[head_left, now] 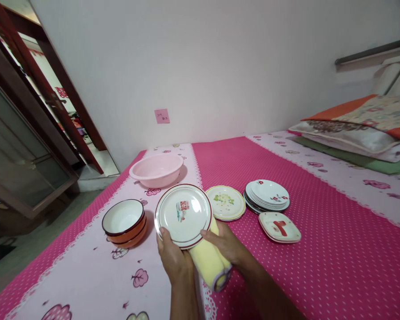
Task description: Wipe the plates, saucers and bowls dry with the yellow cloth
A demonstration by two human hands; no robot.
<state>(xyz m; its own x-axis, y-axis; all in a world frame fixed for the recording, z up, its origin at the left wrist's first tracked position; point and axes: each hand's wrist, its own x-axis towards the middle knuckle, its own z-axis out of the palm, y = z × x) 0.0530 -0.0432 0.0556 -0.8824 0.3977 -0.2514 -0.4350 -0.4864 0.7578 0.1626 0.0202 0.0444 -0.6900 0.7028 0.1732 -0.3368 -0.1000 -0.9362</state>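
Note:
A white plate with a dark red rim and a red and green print is tilted up between my hands. My left hand grips its lower left edge, thumb on the face and fingers underneath. At its lower right edge, my right hand holds it with the thumb on the rim. A rolled yellow towel with a purplish edge lies under the plate, against my right hand; whether the fingers also hold it is hidden. Just behind are yellow-rimmed plates with a leafy print.
On the pink bedspread, orange bowls are stacked at left, below a pink basin. To the right are stacked flowered plates and squarish dishes. Folded bedding lies far right, and a white wall rises behind.

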